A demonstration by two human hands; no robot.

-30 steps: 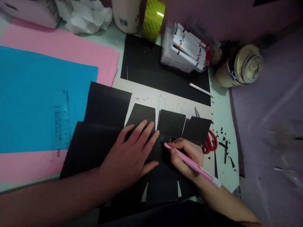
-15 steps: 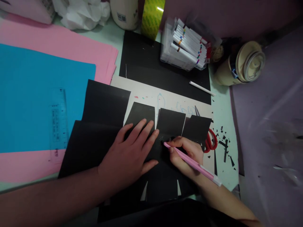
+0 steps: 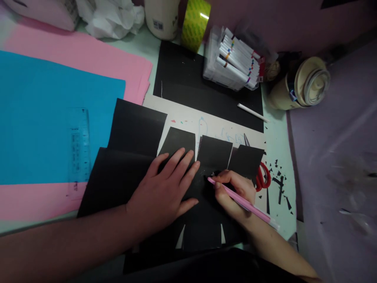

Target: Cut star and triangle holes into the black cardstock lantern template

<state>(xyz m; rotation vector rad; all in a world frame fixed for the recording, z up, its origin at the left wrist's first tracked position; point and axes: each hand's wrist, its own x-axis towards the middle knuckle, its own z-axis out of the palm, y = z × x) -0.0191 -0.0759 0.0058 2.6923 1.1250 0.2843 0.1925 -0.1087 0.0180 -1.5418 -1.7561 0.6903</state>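
Note:
My left hand (image 3: pixel 165 188) lies flat with fingers spread on black paper (image 3: pixel 126 173) cut into flaps along its far edge. My right hand (image 3: pixel 235 190) grips a slim pink pen (image 3: pixel 244 203) whose dark tip meets the paper just right of my left fingertips. Faint pale marks show on the paper around that tip. Red-handled scissors (image 3: pixel 265 175) lie partly under the right flap, with a blade tip poking out beyond it.
At the left, a clear ruler (image 3: pixel 79 145) rests on blue paper (image 3: pixel 44 118) and pink sheets (image 3: pixel 112 55). Behind stand yellow tape (image 3: pixel 196 25), a box of white markers (image 3: pixel 235 59) and a lidded cup (image 3: pixel 300 84). Black scraps (image 3: pixel 277 173) litter the right edge.
The whole view has shifted slightly, with most things appearing a little farther right. Both hands keep their poses, and the pen tip stays at about the same spot on the paper.

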